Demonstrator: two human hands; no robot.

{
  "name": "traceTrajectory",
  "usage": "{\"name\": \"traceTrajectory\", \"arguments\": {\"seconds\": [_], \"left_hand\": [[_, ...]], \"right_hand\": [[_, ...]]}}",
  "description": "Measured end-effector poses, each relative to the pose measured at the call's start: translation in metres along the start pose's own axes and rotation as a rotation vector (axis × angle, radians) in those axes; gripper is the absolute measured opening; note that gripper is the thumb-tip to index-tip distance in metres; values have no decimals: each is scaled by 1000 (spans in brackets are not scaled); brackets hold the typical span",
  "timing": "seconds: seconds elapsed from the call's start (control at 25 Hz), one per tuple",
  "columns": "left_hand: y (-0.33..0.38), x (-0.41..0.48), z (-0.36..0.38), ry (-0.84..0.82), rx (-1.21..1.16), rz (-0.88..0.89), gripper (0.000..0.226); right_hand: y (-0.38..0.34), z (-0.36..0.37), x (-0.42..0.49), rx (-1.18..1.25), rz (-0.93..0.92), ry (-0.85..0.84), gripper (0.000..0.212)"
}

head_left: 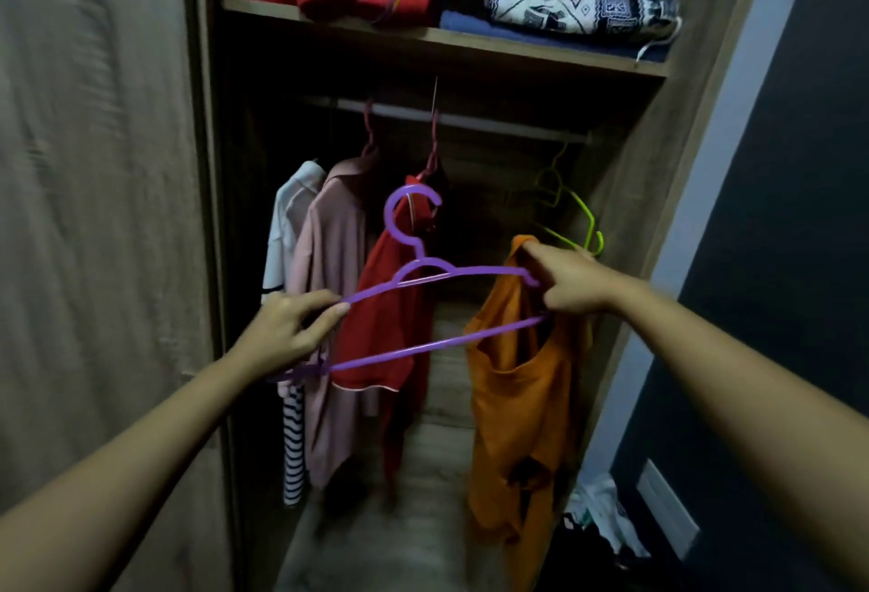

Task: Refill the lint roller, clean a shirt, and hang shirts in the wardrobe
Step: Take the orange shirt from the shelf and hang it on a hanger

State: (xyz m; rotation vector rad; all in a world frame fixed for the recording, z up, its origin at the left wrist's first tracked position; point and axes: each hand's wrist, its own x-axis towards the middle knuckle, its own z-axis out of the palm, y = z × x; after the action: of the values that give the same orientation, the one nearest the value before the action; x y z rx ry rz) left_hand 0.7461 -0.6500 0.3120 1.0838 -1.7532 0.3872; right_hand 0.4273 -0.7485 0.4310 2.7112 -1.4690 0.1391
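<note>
I stand before an open wardrobe. My left hand [294,326] grips the left end of a purple plastic hanger [423,271], held tilted with its hook up. My right hand [571,283] pinches the neck of an orange shirt [517,394] that hangs down from it, at the hanger's right end, which pokes into the shirt's opening. Behind them a white rail [470,121] carries a white and striped garment [289,234], a pink shirt [331,262] and a red shirt [390,309] on hangers.
An empty green hanger [571,210] hangs at the rail's right end. The shelf [423,39] above holds folded red, blue and patterned clothes. A wardrobe door [94,215] stands at my left, a dark wall with a socket [667,504] at my right.
</note>
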Motion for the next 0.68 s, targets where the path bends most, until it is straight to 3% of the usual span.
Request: {"name": "traceTrajectory", "arguments": {"seconds": [0.08, 0.24, 0.32, 0.4, 0.48, 0.56, 0.68], "left_hand": [[17, 6, 14, 8, -34, 32, 50], [41, 13, 29, 133, -22, -127, 53], [60, 20, 34, 269, 191, -209, 34], [94, 18, 45, 352, 231, -123, 29], [125, -1, 66, 235, 231, 53, 34], [131, -23, 85, 32, 180, 5, 45], [93, -40, 90, -39, -118, -120, 51]], "right_hand": [[-26, 0, -9, -46, -101, 44, 74], [-28, -11, -33, -242, -362, 578, 56], [-24, -14, -39, -281, -385, 654, 57], [-28, -17, -41, -278, -357, 710, 53], [-30, -26, -47, -197, -355, 775, 48], [-25, -37, -55, -139, -374, 838, 43], [-4, -48, -66, -166, -405, 882, 44]]}}
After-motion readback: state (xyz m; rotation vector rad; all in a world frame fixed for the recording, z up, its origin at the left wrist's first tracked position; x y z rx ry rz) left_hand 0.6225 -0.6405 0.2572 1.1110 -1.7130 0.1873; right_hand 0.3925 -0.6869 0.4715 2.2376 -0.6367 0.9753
